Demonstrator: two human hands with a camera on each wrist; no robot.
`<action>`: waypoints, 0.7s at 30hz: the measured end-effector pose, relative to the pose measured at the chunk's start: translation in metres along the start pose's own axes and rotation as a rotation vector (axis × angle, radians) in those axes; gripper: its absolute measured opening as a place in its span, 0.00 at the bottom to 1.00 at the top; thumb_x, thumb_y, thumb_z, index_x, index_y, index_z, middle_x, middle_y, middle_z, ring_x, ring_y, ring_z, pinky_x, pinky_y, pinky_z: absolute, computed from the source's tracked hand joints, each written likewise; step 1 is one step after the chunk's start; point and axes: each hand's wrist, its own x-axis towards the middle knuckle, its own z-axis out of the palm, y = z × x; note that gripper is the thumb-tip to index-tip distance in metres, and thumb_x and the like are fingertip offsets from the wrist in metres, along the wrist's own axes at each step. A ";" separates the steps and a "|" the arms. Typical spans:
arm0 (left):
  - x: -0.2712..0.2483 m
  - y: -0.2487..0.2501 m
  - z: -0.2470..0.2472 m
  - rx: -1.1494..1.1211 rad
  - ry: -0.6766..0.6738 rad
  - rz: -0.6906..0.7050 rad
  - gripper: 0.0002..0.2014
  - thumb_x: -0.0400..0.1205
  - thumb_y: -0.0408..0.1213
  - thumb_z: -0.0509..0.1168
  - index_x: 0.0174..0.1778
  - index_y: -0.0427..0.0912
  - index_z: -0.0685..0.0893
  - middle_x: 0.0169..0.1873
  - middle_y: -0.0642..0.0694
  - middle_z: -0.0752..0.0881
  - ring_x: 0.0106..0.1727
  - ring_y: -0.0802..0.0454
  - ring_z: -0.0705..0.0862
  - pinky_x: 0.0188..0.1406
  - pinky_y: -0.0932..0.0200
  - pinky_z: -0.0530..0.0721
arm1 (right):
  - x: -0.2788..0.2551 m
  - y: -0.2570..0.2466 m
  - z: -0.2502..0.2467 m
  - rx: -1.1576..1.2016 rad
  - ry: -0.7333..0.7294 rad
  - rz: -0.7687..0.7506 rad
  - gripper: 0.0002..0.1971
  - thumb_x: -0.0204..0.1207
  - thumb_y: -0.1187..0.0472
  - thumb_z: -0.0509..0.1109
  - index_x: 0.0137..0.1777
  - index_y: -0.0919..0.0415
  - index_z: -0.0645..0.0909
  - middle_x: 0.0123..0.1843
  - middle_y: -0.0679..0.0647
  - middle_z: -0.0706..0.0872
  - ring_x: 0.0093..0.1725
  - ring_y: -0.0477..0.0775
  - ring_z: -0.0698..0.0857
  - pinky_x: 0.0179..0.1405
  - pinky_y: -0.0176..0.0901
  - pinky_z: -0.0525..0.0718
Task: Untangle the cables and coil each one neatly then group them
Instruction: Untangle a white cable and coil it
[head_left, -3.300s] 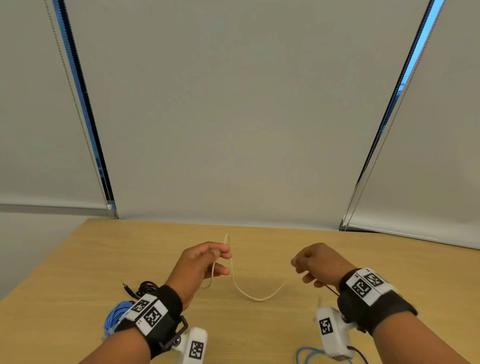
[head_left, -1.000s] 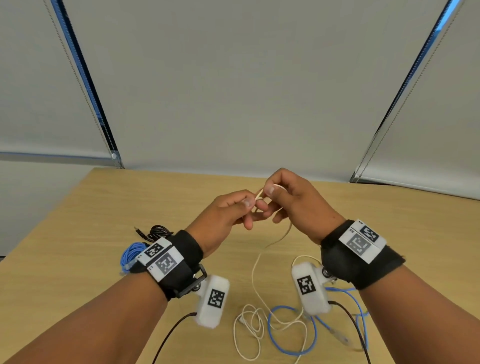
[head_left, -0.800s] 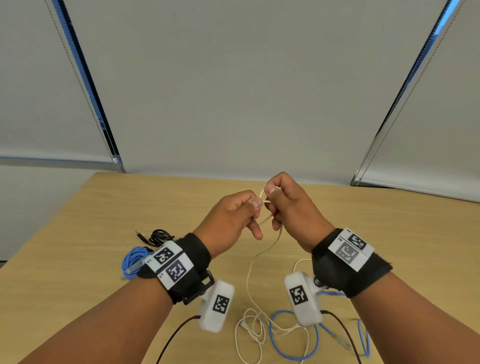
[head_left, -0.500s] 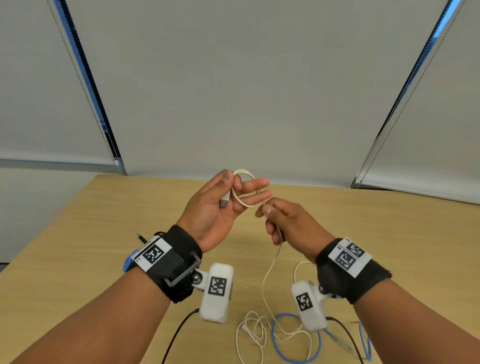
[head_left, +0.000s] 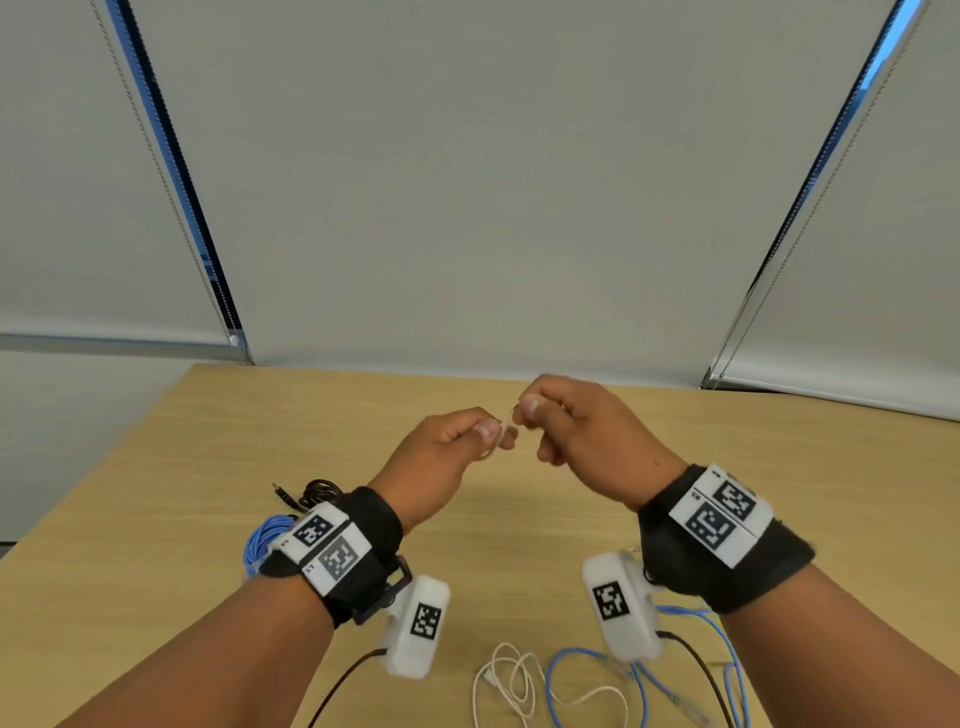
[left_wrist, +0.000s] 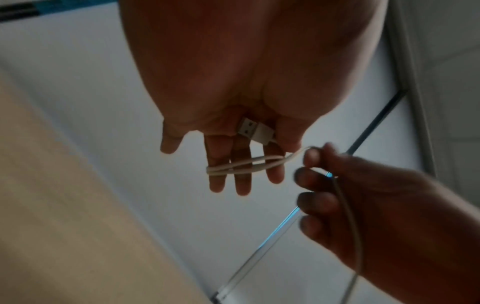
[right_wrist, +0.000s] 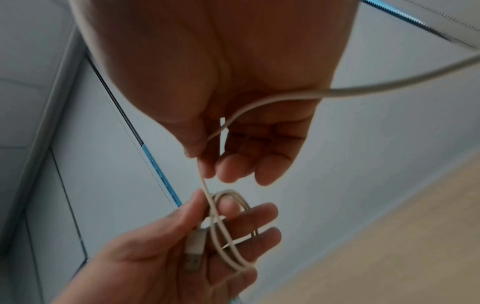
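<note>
A thin white USB cable (left_wrist: 241, 166) is wound in a couple of loops round the straight middle fingers of my left hand (head_left: 488, 436). The thumb pins its USB plug (left_wrist: 255, 131) against the palm. My right hand (head_left: 524, 415) sits just right of the left, held above the table, and pinches the same cable (right_wrist: 207, 179) between thumb and fingertip. The strand runs back past my right wrist. The rest of the white cable (head_left: 511, 680) lies in loose loops on the table near me, beside a loose blue cable (head_left: 587, 660).
A coiled blue cable (head_left: 262, 540) and a small coiled black cable (head_left: 317, 491) lie on the wooden table (head_left: 156, 519) by my left wrist. White roller blinds stand behind the table's far edge. Black leads hang from both wrist cameras.
My left hand has turned from palm-up to knuckles-up. My right hand rose from below it to level with its fingertips, carrying the strand up against the loops.
</note>
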 end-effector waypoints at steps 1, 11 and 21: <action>-0.002 0.003 0.004 -0.072 -0.038 0.007 0.19 0.91 0.42 0.57 0.37 0.55 0.85 0.50 0.45 0.92 0.59 0.56 0.89 0.63 0.49 0.80 | 0.003 0.001 -0.002 0.053 0.024 0.014 0.12 0.88 0.56 0.60 0.46 0.54 0.84 0.46 0.48 0.89 0.36 0.49 0.90 0.39 0.49 0.87; -0.004 0.023 0.009 -0.152 -0.067 0.054 0.17 0.90 0.51 0.55 0.36 0.51 0.77 0.19 0.49 0.76 0.42 0.39 0.94 0.53 0.50 0.80 | 0.009 0.010 0.011 0.378 0.112 -0.050 0.12 0.88 0.53 0.58 0.45 0.55 0.77 0.35 0.48 0.82 0.26 0.49 0.78 0.25 0.46 0.81; 0.014 0.032 -0.005 -0.814 0.130 0.167 0.10 0.90 0.43 0.58 0.48 0.42 0.77 0.64 0.33 0.89 0.69 0.33 0.86 0.70 0.41 0.77 | -0.007 0.038 0.029 0.136 -0.190 0.105 0.08 0.87 0.55 0.62 0.49 0.54 0.80 0.34 0.49 0.86 0.30 0.52 0.86 0.37 0.50 0.86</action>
